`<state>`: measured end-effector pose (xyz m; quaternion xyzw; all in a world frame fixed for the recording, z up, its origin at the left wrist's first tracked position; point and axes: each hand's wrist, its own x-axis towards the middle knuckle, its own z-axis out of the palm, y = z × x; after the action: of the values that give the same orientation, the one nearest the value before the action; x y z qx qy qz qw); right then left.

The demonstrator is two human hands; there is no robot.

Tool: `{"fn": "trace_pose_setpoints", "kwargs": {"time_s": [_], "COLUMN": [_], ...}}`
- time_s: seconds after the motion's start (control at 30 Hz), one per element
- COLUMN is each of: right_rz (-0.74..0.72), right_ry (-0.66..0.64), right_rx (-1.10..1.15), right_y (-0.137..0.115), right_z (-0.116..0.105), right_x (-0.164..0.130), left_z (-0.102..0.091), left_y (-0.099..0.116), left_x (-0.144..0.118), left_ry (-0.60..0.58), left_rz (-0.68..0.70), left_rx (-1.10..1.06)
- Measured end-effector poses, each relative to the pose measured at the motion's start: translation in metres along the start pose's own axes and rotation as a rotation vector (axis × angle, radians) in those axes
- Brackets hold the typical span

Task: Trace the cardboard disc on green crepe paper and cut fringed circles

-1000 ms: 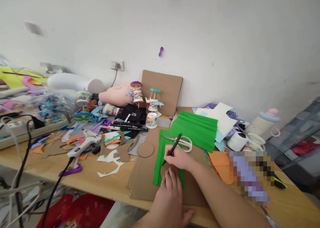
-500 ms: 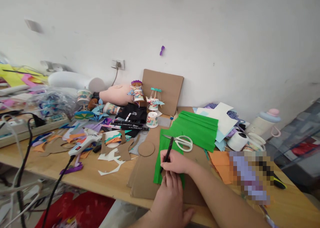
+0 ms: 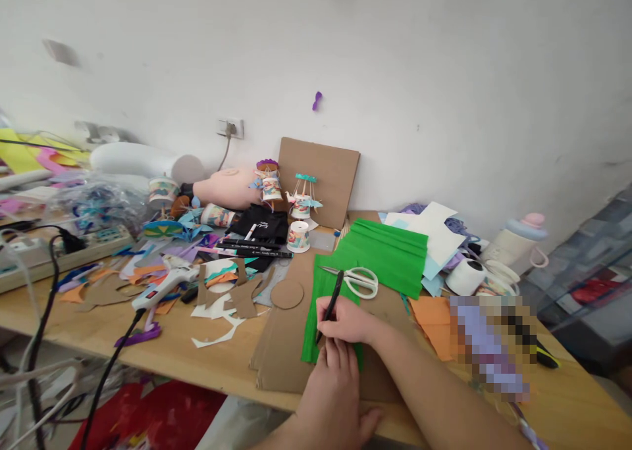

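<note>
Pen (image 3: 334, 292) lower in view than before, cluttered wooden table (image 3: 172, 345), white wall (image 3: 405, 75)

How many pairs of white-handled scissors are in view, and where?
1: the silver-bladed, white-handled scissors lie on crinkled bright green paper, just beyond the right hand, which grips a slim black pen. Others could be hidden in the clutter.

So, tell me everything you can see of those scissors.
The scissors have white looped handles and slim, metallic-looking blades that look nearly closed. They lie on the green, paper-like material, handles to the right, tip pointing left. The black pen in the right hand crosses in front of the blades; whether they touch is unclear.
</note>
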<state>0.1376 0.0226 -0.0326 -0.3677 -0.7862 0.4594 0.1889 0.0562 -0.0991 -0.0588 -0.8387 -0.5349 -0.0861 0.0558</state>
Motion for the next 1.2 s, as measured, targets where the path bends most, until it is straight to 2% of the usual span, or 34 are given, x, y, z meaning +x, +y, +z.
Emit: {"fn": "trace_pose_setpoints", "kwargs": {"time_s": [0.13,0.33,0.6,0.8,1.0,1.2], "right_rz": [-0.011,0.033,0.077,0.105,0.074,0.057], "right_ry": [-0.017,0.165,0.299,0.379,0.363,0.324], "right_rx": [-0.024,-0.069,-0.071,-0.032,0.007,-0.011], "right_y": [-0.003,-0.005,0.002,0.016,0.016,0.005], "right_z": [0.002,-0.007,-0.016,-0.020,-0.008,-0.006], "right_x": [0.001,0.002,-0.011,-0.019,-0.010,-0.010], "left_z": [-0.004,-0.004,-0.027,-0.033,-0.037,-0.034], "left_y": [-0.001,-0.003,-0.018,-0.027,-0.041,-0.039], "left_x": [0.000,0.000,0.007,0.011,0.011,0.009], "left_ry": [0.002,-0.007,-0.178,-0.206,-0.145,-0.154], "left_rz": [0.008,-0.006,0.044,0.047,0.040,0.038], "left_rx": [0.000,-0.020,-0.108,-0.185,-0.317,-0.292]}}
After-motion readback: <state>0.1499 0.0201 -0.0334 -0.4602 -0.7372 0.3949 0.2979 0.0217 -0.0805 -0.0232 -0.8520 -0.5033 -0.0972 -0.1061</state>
